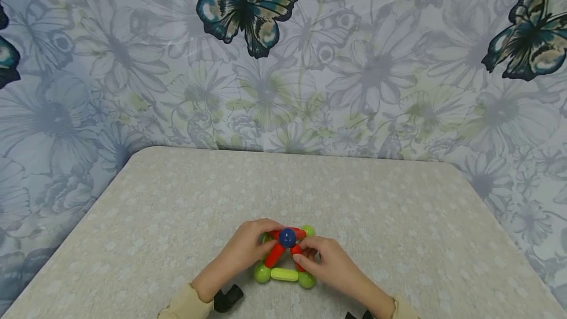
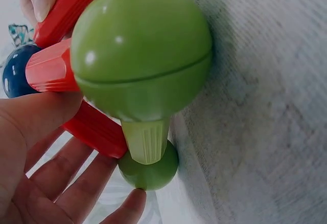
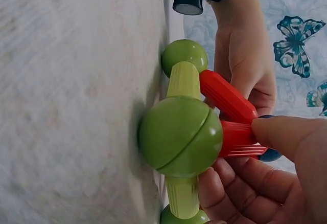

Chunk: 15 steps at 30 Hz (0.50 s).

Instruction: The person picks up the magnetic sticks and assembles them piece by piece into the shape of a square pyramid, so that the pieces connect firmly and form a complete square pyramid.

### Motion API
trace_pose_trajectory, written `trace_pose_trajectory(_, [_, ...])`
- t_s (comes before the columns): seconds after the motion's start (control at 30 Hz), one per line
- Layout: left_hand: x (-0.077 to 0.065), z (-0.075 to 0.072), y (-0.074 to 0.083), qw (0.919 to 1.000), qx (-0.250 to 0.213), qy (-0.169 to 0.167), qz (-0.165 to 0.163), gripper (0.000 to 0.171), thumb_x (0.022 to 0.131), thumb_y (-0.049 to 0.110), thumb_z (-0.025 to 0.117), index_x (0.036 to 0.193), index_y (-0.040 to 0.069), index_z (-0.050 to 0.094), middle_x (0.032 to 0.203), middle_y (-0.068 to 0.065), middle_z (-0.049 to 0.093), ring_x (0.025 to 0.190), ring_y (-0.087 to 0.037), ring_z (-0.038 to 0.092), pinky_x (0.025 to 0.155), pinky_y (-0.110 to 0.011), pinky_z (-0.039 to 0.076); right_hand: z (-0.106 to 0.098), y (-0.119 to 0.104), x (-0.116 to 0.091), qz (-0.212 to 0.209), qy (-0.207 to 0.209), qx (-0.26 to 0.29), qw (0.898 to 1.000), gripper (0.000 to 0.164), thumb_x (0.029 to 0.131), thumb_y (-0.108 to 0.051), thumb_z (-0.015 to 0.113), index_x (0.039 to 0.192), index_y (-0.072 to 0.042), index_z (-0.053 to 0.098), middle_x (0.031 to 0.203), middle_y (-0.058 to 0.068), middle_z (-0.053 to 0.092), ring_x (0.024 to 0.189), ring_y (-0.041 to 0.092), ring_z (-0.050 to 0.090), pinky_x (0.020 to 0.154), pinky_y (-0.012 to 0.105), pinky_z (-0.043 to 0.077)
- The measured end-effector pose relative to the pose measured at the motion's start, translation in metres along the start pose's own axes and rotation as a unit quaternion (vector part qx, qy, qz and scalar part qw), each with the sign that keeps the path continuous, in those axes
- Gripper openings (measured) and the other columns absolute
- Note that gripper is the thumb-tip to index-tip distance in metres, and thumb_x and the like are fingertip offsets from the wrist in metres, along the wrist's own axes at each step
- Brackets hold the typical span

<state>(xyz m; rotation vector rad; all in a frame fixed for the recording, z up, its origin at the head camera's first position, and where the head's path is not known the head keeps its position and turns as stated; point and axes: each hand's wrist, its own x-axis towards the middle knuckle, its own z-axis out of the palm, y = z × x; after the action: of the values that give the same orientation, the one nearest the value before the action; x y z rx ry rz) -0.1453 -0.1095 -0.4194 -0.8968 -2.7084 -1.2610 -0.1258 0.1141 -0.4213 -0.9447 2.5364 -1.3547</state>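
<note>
A pyramid-shaped frame of magnetic rods and balls stands on the table, with a dark blue ball [image 1: 287, 238] at its peak. Red rods [image 1: 274, 255] slope from that ball to green balls [image 1: 262, 273] at the corners, and a light green rod [image 1: 284, 274] joins the two front ones. My left hand [image 1: 245, 245] holds a red rod [image 2: 53, 68] just below the blue ball, its other fingers spread behind the frame. On the other side, my right hand [image 1: 325, 260] pinches the front right red rod [image 3: 237, 138] between thumb and fingers, fingertips close to the green corner ball [image 3: 181, 136].
A pale patterned cloth covers the table [image 1: 376, 201], whose far edge meets a wall [image 1: 376, 112] printed with flowers and butterflies. A black wrist camera [image 1: 228, 298] sits at my left wrist.
</note>
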Motion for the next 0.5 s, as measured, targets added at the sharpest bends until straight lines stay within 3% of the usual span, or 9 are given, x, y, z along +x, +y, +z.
trace_pose_trajectory(0.27, [0.002, -0.003, 0.001, 0.9999, 0.012, -0.010, 0.001, 0.034, 0.084, -0.001, 0.068, 0.114, 0.016, 0.068, 0.108, 0.007, 0.064, 0.102, -0.012, 0.058, 0.087, -0.033, 0.046, 0.000, 0.002, 0.004, -0.012, -0.001, -0.002, 1.000, 0.010, 0.091, -0.024, 0.065, 0.087, -0.014, 0.066, 0.076, -0.012, 0.058, 0.067, 0.005, 0.054, 0.060, 0.024, 0.049])
trace_pose_trajectory(0.5, [0.004, -0.011, -0.003, 0.9995, 0.002, -0.022, 0.023, 0.043, 0.084, -0.007, 0.065, 0.125, 0.007, 0.060, 0.121, -0.003, 0.059, 0.111, -0.020, 0.055, 0.090, -0.036, 0.045, -0.005, 0.001, 0.007, -0.012, -0.006, -0.014, 1.000, 0.013, 0.091, -0.024, 0.064, 0.089, -0.012, 0.066, 0.076, -0.011, 0.057, 0.068, 0.006, 0.053, 0.061, 0.025, 0.048])
